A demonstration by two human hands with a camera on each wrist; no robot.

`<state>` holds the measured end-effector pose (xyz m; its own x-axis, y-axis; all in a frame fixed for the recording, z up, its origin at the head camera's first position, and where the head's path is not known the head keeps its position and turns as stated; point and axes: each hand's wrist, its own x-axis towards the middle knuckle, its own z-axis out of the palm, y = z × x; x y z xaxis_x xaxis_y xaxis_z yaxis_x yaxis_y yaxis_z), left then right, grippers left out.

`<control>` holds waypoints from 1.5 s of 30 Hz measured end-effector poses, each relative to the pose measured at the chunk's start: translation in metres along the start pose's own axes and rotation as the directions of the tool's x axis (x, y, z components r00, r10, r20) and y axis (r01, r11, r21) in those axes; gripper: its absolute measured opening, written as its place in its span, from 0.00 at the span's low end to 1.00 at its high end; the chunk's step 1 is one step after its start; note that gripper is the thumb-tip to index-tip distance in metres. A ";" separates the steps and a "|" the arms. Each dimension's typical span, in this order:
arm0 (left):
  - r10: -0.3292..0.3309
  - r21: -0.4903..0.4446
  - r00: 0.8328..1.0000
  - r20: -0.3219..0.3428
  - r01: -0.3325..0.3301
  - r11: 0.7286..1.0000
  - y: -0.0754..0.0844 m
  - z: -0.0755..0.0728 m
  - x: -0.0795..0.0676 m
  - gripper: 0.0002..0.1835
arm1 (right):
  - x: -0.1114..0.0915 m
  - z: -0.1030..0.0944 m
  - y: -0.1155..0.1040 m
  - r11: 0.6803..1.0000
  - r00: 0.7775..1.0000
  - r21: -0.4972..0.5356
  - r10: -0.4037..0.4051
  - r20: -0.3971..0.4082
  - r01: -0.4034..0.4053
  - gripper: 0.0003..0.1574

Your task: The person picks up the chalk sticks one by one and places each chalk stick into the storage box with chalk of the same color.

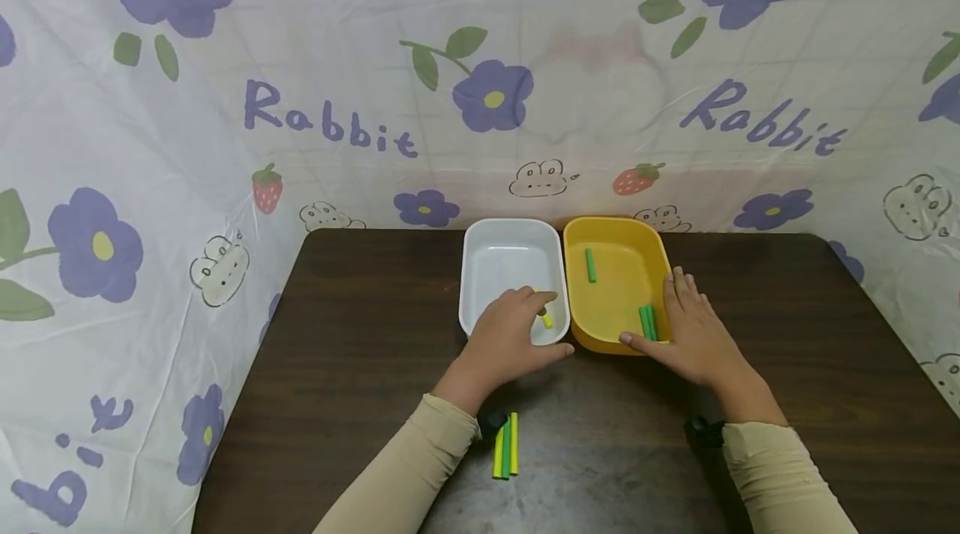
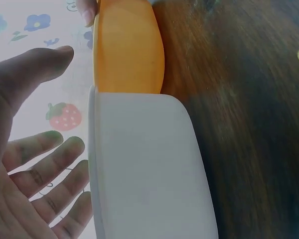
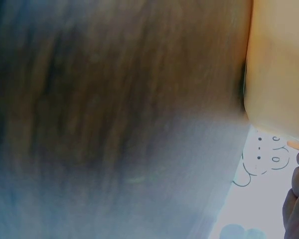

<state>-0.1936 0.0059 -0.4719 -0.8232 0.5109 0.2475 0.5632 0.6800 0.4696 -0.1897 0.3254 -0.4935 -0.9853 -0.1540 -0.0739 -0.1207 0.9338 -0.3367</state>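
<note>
My left hand [image 1: 513, 330] hovers over the near part of the white container [image 1: 495, 271], thumb held apart and nothing between the fingers. In that container a small yellow stick [image 1: 547, 321] shows past the fingertips. The left wrist view has the same hand [image 2: 35, 184] spread beside the white container's wall [image 2: 149, 164]. At the right side of the yellow container [image 1: 618, 288], my right hand [image 1: 697, 342] rests along the rim with long fingers, its thumb over the front edge. Inside lie a green stick [image 1: 590, 265] at the back left and two green sticks [image 1: 648, 322] near the thumb.
Several yellow and green sticks [image 1: 506, 446] lie side by side on the dark wooden table [image 1: 360, 367], close to the left wrist. Both containers stand side by side near the table's back edge. Behind them hangs a patterned curtain [image 1: 337, 42].
</note>
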 end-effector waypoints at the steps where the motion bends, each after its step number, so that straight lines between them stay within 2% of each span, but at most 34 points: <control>1: -0.001 -0.008 1.000 -0.001 0.001 1.000 -0.001 -0.001 -0.001 0.41 | 0.000 0.000 0.000 1.000 1.000 0.000 -0.001 -0.001 0.001 0.81; 8: -0.003 -0.037 1.000 -0.023 0.003 0.999 -0.007 -0.007 -0.013 0.40 | 0.001 -0.001 0.000 1.000 1.000 0.008 -0.007 -0.008 0.007 0.81; 12: 0.032 -0.006 0.999 -0.042 -0.032 0.999 -0.010 -0.011 -0.023 0.40 | 0.001 -0.001 0.001 1.000 1.000 0.007 -0.010 -0.005 0.010 0.81; 17: 0.081 -0.005 0.996 -0.037 -0.081 0.997 -0.009 -0.016 -0.035 0.38 | 0.000 0.000 0.001 1.000 1.000 0.015 -0.005 0.003 0.005 0.81; 23: 0.087 -0.029 0.996 -0.018 -0.087 0.996 -0.007 -0.020 -0.051 0.35 | 0.000 0.001 0.002 1.000 1.000 0.022 0.005 0.009 -0.005 0.81; 33: 0.125 -0.052 0.992 -0.011 -0.125 0.991 0.001 -0.030 -0.087 0.32 | -0.001 0.004 0.004 1.000 1.000 0.024 -0.006 0.003 0.006 0.81; 38: 0.096 -0.048 0.995 0.001 -0.096 0.994 -0.002 -0.031 -0.098 0.32 | -0.001 0.002 0.004 1.000 1.000 0.022 -0.003 -0.003 0.003 0.81; 45: 0.028 -0.082 0.996 0.090 -0.020 0.996 -0.010 -0.028 -0.112 0.33 | 0.000 0.001 0.003 1.000 1.000 0.021 -0.007 0.000 0.007 0.81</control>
<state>-0.1087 -0.0724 -0.4806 -0.7976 0.5747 0.1833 0.5719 0.6239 0.5326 -0.1896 0.3278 -0.4954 -0.9844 -0.1608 -0.0716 -0.1253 0.9257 -0.3568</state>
